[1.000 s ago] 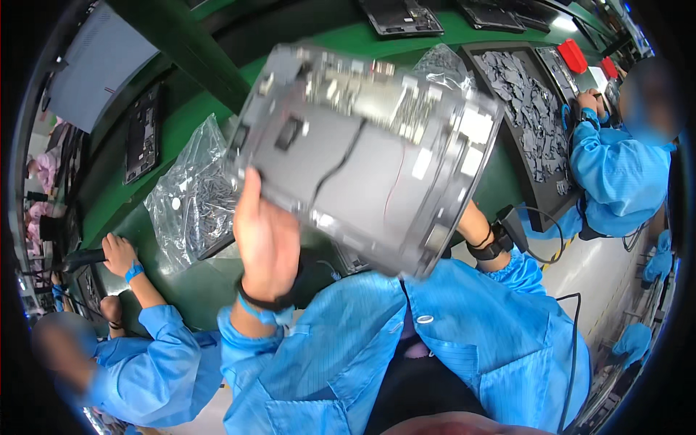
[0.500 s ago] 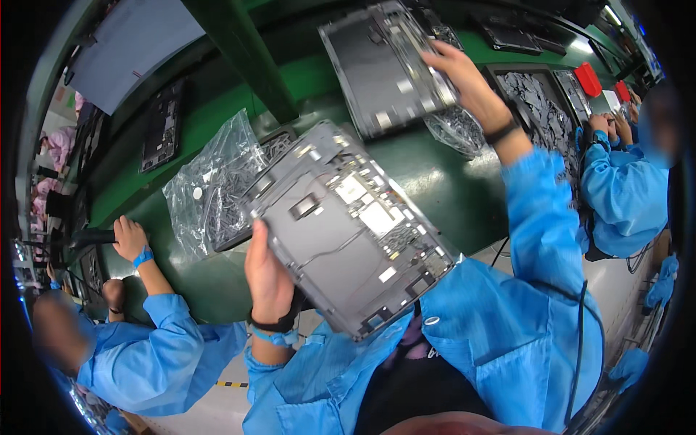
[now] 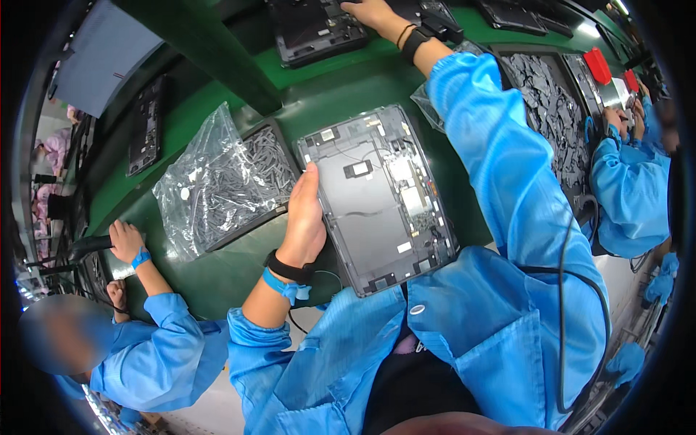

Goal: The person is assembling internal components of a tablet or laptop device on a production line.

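left hand (image 3: 305,223) on rectangular panel (image 3: 375,199)

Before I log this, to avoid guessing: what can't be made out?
In the head view:
- Left hand: most fingers hidden behind the held device.
- Upper device: far end cut off by the top edge; whether the right hand grips it, unclear.
- Tray: left part veiled by the crinkled clear bag.
- Circuit board: many parts too small.

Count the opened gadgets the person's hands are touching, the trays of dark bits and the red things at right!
Opened gadgets: 2 (left hand 1, right hand 1)
Trays of dark bits: 2
Red things: 2
Total: 6
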Demonstrator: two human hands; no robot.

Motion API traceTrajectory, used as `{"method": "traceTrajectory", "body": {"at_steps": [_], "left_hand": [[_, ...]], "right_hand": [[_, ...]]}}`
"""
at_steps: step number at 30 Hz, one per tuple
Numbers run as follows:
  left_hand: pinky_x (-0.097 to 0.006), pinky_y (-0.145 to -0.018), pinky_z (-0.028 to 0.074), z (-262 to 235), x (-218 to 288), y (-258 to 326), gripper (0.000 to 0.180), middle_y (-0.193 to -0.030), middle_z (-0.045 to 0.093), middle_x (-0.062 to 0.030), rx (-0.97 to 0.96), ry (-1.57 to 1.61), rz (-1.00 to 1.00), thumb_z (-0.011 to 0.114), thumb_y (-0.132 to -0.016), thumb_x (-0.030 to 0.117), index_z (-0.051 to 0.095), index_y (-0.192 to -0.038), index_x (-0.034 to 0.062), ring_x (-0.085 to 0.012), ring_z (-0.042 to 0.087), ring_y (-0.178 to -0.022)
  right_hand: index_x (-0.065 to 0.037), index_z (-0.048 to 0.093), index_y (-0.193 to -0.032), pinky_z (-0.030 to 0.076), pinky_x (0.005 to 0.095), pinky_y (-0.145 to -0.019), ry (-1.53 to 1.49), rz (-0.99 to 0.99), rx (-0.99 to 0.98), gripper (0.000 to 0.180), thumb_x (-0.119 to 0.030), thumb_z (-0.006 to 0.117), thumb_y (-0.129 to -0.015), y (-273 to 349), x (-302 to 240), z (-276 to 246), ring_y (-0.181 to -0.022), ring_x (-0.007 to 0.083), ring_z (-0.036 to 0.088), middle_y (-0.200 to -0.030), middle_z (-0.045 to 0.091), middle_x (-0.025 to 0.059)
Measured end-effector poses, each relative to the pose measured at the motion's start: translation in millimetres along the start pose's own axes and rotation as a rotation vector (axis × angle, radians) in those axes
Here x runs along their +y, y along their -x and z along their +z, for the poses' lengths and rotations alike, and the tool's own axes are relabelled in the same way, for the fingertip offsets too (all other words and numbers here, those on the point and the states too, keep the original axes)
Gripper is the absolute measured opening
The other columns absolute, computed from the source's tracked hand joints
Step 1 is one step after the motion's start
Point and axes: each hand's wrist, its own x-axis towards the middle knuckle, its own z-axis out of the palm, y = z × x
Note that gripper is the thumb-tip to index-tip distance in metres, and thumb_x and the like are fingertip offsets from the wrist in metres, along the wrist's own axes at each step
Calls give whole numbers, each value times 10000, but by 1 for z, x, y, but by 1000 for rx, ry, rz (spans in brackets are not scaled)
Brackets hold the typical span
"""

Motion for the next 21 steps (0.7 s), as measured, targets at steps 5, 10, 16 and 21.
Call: {"method": "traceTrajectory", "body": {"at_steps": [5, 10, 16, 21], "left_hand": [[-351, -972, 469, -2, 0, -4, 473, -1249, 604, -128, 78, 4, 44, 389, -1052, 366, 520, -1284, -25, -223, 600, -1109], [-345, -942, 498, 14, 7, -19, 559, -1203, 627, -134, 78, 111, 13, 316, -1055, 440, 544, -1250, -31, -221, 624, -1076], [-361, -948, 501, 17, 9, -18, 570, -1222, 616, -138, 94, 40, 14, 290, -1057, 444, 525, -1270, -30, -232, 617, -1091], [-373, -968, 487, 14, 6, -13, 529, -1253, 598, -138, 23, 218, -33, 303, -1062, 409, 502, -1295, -21, -233, 601, -1114]], "right_hand": [[-21, 682, -1078, 529, 410, -815, 509, -681, -226, 341, -176, 614, -782, 138, -88, -51, -948, 325, 671, -981, 686, 215], [-24, 676, -918, 521, 372, -706, 1059, -876, -336, 223, -100, 628, -714, 265, -93, -77, -817, 253, 666, -936, 678, 125], [21, 656, -1050, 499, 321, -714, 1203, -947, -247, 363, -124, 649, -717, 278, -68, -76, -797, 206, 654, -971, 673, 99], [-10, 656, -1046, 465, 312, -653, 963, -1007, -108, 352, -130, 617, -717, 299, -76, -81, -749, 172, 614, -968, 670, 58]]}}
